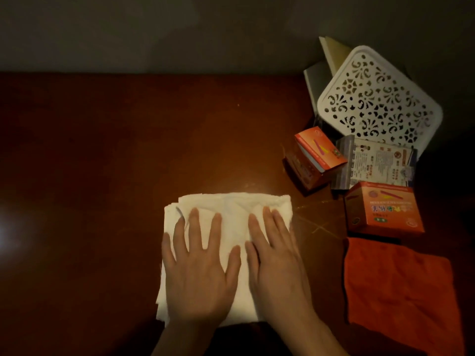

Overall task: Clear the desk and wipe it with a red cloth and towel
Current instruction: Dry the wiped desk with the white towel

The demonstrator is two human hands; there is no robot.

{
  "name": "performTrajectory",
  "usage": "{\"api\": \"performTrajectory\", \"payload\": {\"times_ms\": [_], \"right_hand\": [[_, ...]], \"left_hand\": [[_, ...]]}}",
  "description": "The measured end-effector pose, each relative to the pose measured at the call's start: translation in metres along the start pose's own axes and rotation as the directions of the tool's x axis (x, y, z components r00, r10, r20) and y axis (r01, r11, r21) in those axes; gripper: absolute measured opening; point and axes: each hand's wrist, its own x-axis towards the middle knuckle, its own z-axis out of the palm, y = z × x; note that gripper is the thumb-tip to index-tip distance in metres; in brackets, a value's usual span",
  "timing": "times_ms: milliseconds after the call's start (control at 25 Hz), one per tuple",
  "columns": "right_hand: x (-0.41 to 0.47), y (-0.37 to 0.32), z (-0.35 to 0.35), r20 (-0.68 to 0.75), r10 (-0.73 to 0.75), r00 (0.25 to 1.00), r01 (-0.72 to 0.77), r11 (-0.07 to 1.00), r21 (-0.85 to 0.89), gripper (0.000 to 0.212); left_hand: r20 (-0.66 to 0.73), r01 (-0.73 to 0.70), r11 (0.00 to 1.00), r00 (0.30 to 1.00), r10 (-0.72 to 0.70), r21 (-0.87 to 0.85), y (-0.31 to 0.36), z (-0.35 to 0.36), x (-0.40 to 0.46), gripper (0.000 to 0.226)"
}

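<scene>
A folded white towel (231, 209) lies on the dark brown wooden desk (102, 163), near its front middle. My left hand (198, 268) rests flat on the towel's left half, fingers spread and straight. My right hand (275, 258) lies flat on the right half beside it, fingers together and straight. A red cloth (395, 286) lies spread flat at the desk's right front, apart from both hands.
At the right back stands a white perforated plastic tray (380, 98), leaning against books (331, 55). In front of it are two orange boxes (318, 155) (383, 206) and a printed packet (380, 163). A grey wall runs behind the desk.
</scene>
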Motion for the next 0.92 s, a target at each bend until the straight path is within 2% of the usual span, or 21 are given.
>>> {"api": "performTrajectory", "payload": {"times_ms": [120, 280, 920], "right_hand": [[0.048, -0.003, 0.005, 0.005, -0.019, 1.0, 0.019, 1.0, -0.004, 0.047], [0.111, -0.007, -0.002, 0.116, -0.011, 0.993, 0.006, 0.999, 0.046, 0.05], [0.32, -0.008, 0.009, 0.077, 0.019, 0.997, -0.022, 0.999, 0.043, 0.049]], "left_hand": [[-0.041, -0.007, 1.0, 0.999, 0.008, 0.02, -0.002, -0.001, 0.045, 0.068], [-0.05, -0.015, 1.0, 0.999, 0.016, 0.011, -0.004, -0.007, 0.109, 0.071], [-0.063, -0.045, 0.999, 0.997, 0.047, 0.031, -0.007, -0.021, 0.323, 0.067]]}}
